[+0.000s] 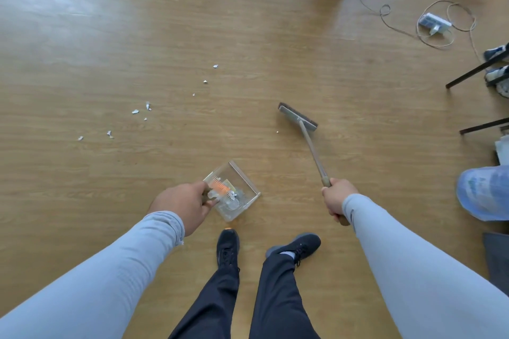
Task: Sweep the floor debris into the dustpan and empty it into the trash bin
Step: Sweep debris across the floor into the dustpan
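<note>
Several white paper scraps [135,111] lie ahead-left, nearer my left hand [183,205] gripping the clear plastic dustpan [242,181]; right hand [337,197] clasps the wooden-handled broom [298,118].

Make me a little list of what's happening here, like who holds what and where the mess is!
left hand: holds the clear dustpan by its handle
right hand: grips the broom handle
broom head: on the floor, apart from the dustpan
in dustpan: some scraps already
paper bits: scattered on the wooden floor, off to the left
trash bin: not in view
</note>
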The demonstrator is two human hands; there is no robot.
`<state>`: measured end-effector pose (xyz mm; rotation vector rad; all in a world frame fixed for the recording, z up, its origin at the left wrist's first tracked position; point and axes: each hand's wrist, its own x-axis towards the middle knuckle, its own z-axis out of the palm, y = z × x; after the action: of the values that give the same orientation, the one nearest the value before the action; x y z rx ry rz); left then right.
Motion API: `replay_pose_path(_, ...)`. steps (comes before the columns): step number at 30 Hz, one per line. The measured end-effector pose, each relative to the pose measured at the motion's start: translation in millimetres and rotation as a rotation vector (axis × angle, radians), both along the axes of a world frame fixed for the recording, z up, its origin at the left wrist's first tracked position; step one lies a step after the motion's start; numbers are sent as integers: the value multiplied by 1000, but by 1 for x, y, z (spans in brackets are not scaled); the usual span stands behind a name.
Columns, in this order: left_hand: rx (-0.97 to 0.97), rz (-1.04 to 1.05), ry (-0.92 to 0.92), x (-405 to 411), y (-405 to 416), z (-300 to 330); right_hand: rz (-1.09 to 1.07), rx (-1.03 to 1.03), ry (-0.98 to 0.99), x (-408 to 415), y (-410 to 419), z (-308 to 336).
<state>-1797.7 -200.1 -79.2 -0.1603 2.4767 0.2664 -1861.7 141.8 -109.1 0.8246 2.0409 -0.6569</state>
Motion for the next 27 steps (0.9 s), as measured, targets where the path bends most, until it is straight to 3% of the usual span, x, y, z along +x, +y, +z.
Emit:
replay_pose_path(6, 4, -10, -17, -6, 1, 3, 118, -68, -240, 62, 8, 39)
replay_pose_path(13, 9, -14, -36, -8, 1, 11, 13, -221, -271, 93, 89, 137)
replay_pose_path(19, 11, -7, -44, -7, 2, 10, 21, -155, -151, 97, 55, 97)
replay_pose_path(23, 25, -5, -49, -5, 0, 8, 14, -154, -203, 97, 13, 65)
replay_pose_path(27, 61, 8, -111, -2, 2, 9, -58, -241, -215, 97, 17, 93)
